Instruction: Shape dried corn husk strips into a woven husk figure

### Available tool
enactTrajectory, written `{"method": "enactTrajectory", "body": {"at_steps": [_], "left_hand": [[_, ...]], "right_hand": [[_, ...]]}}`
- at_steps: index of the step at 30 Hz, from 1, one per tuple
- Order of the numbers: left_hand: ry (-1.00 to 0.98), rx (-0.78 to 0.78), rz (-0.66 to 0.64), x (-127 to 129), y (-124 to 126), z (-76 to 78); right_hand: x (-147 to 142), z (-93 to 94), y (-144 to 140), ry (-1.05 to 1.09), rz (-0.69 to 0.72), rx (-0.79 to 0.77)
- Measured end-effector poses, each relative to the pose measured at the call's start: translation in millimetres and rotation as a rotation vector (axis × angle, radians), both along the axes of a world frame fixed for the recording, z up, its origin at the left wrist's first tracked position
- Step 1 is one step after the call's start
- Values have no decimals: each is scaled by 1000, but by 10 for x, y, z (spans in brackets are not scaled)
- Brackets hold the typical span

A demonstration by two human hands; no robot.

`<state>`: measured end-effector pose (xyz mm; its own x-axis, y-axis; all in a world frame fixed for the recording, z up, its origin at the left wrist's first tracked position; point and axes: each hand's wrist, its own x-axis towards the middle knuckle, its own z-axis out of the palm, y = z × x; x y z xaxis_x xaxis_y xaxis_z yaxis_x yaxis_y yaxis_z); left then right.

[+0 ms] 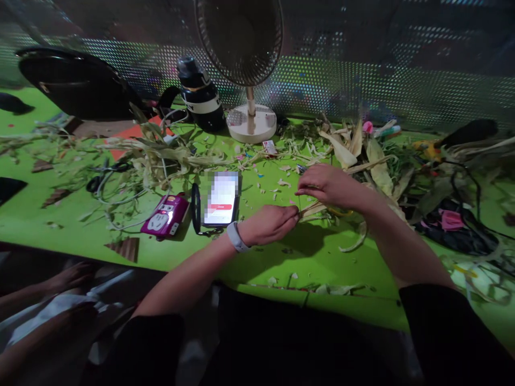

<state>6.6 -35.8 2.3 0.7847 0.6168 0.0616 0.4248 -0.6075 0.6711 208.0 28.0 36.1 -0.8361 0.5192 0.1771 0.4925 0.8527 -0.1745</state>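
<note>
My left hand point(276, 222), with a pale band on its wrist, is closed in a pinch on the end of a dried corn husk strip point(311, 209). Just above and to the right, my right hand point(332, 185) has its fingers pressed together. A thin dark strand seems to run from its fingertips down towards my left hand. Something small and metallic point(301, 169) shows beside the right knuckles; its kind is unclear. Beyond my right hand lies a heap of dried corn husks point(376, 163).
A lit phone point(219, 199) and a purple power adapter point(166, 215) lie left of my hands. Behind stand a black bottle point(201, 99) and a fan point(251, 120). Husk scraps litter the green table point(261, 262). Another person's hand point(72, 276) is at lower left.
</note>
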Motion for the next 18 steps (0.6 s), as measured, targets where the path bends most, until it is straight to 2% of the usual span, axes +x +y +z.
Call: {"method": "enactTrajectory", "body": {"at_steps": [3,5,7,9,12,15,16,18], "left_hand": [[65,130,22,13,-43,5],[86,157,28,33,-67,0],[78,132,40,54,-83,-11],[2,38,55,71,-85,-29],[-279,-280,77,83,-50,-63],[-638,-786,178,81,30,-80],[-753,-945,220,75,61,-73],[-945,-1167,316,55,117,-39]], "right_hand": [[7,8,-27,-36,-2,-43],[-11,4,-48,-51,-15,-27],[-39,-8,-65,-62,-24,9],[-71,-17,-80,-71,-32,71],[-109,22,-140,31,-109,253],[-109,147,-292,292,-218,413],[-101,197,-355,365,-237,421],[-78,278,-458,459,-243,370]]}}
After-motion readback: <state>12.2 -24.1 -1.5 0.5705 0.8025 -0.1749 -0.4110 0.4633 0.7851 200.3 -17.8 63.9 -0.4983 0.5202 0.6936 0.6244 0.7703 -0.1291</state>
